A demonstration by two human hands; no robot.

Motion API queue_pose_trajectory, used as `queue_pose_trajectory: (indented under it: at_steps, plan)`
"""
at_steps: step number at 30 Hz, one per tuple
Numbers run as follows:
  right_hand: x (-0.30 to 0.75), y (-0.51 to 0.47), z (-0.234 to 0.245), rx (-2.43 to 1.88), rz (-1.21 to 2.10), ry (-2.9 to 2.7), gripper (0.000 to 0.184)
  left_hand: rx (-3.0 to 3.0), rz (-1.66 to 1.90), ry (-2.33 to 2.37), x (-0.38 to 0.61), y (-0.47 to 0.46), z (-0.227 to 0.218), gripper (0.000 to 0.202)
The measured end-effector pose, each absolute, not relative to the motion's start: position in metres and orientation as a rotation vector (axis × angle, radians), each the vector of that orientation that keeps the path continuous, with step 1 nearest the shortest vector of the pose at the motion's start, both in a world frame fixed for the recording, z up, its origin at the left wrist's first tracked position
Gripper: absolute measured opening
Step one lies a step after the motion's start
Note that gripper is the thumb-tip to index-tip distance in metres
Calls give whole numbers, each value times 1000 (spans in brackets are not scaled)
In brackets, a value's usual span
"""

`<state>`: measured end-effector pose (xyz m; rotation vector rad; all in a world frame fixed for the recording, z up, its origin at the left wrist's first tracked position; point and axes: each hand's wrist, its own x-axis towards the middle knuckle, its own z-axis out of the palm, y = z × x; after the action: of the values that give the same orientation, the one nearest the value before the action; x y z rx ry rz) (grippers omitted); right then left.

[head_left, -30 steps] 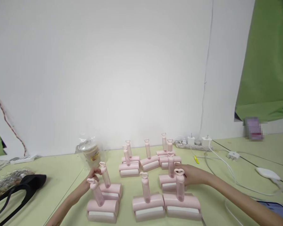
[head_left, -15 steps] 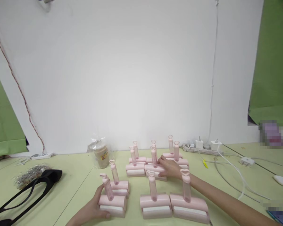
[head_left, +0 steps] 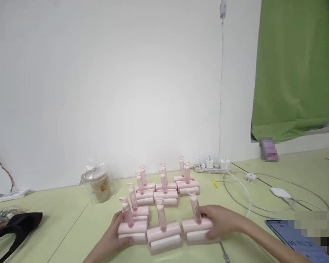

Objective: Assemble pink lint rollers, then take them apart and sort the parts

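Note:
Several pink lint rollers with heart-topped handles stand in rows on the pale green table (head_left: pixel 71 226). My left hand (head_left: pixel 113 237) wraps around the front-left roller (head_left: pixel 131 230), fingers on its base. My right hand (head_left: pixel 220 223) grips the front-right roller (head_left: pixel 195 224) from the right side. Between them stands the front-middle roller (head_left: pixel 164 233), untouched. More rollers (head_left: pixel 164 190) stand in the rows behind.
A bagged paper cup (head_left: pixel 100 184) stands back left. A black strap bag (head_left: pixel 13 226) lies at the far left. A power strip (head_left: pixel 211 167) with chargers, white cables (head_left: pixel 244 190) and a phone (head_left: pixel 293 237) lie to the right.
My right hand has come back from the middle row to the front-right roller. The left hand stays on the front-left roller. The front rollers sit closer together. The view has shifted.

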<state>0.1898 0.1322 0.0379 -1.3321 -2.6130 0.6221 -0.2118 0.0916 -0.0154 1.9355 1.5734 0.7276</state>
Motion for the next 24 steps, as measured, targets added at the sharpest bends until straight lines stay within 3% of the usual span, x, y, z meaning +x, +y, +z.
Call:
queue_pose_trajectory:
  at_steps: [10,13,16,18,20,24]
  plan:
    - [192,205,26,-1353,410,-2432,32,1986,763,1541,-187,112,-12,69]
    - [181,194,20,-1398,293,-2332,42,1960,795,1548,-185,112,-12,68]
    - [166,164,24,-1384,203,-2248,38,1941,829,1556,-183,109,-13,70]
    - [149,140,27,-1274,264,-2326,38,1876,884,1549,-180,107,-15,77]
    - [129,119,25,-1131,412,-2497,54,1750,957,1582,-176,103,-17,84]
    - [116,101,17,-1161,441,-2581,36,1620,1059,1773,-169,89,-22,65]
